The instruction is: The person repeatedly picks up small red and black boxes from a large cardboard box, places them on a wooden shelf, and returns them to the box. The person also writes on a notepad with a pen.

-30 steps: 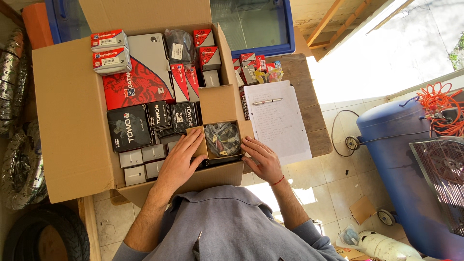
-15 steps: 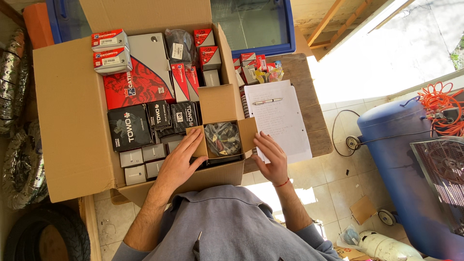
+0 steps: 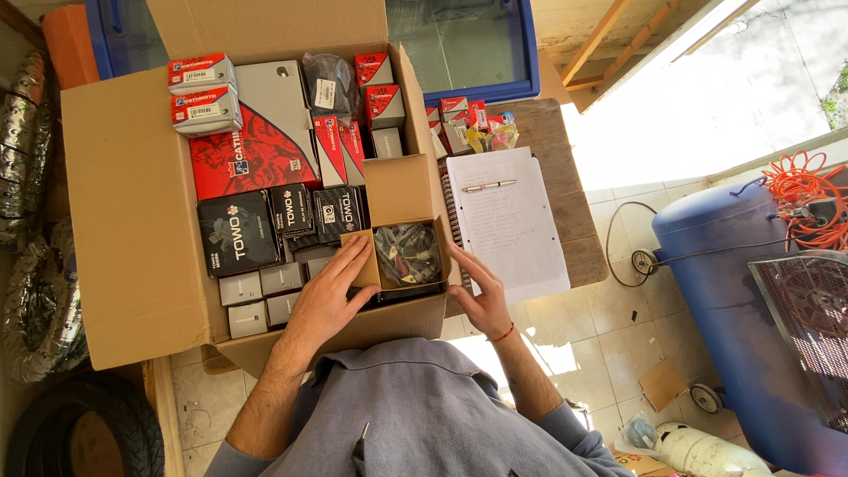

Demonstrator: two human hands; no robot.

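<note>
A small open cardboard box (image 3: 404, 190) with a bag of dark parts (image 3: 407, 254) inside sits in the near right corner of a large open carton (image 3: 132, 230). My left hand (image 3: 331, 296) lies flat against the small box's left side, fingers spread over its flap. My right hand (image 3: 477, 296) rests outside the carton, fingers on the near edge of a white spiral notebook (image 3: 508, 225). A pen (image 3: 488, 186) lies on the notebook page.
The carton holds red, black and grey product boxes (image 3: 256, 159). More small red boxes (image 3: 459, 115) stand on the wooden table (image 3: 565, 194) behind the notebook. A blue tank (image 3: 733, 309) and orange hose (image 3: 799, 190) are right; tyres (image 3: 35, 265) are left.
My right hand has slid away from the small box, out to the right onto the notebook's edge. The left hand has stayed on the box.
</note>
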